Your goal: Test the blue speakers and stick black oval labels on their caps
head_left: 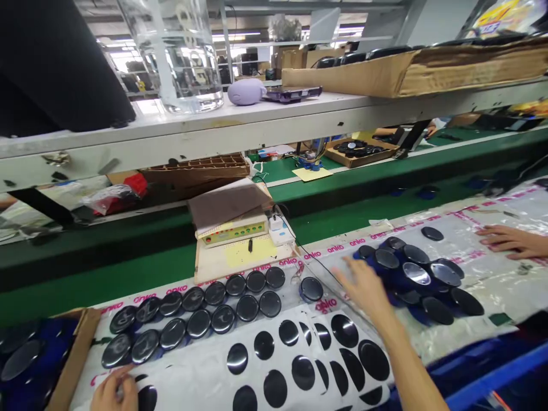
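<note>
My left hand (115, 391) is at the bottom left on the edge of a white sheet (192, 374) with black round stickers; its fingers are curled at the sheet. My right hand (362, 282) reaches over the bench with its fingers apart and holds nothing. Just left of its fingertips stands a single round black-topped piece (311, 289). Two rows of similar round pieces (222, 318) stand behind the sheet. More sticker sheets (342, 354) overlap beneath my right forearm. To the right of my right hand is a cluster of dark blue round pieces (415, 273).
Another person's hand (509, 241) rests on the bench at the right. A cardboard box (71, 365) with blue pieces stands at the left. Behind are a control box (233, 228), a green belt (329, 225) and a shelf (257, 128) with a clear jug (188, 63).
</note>
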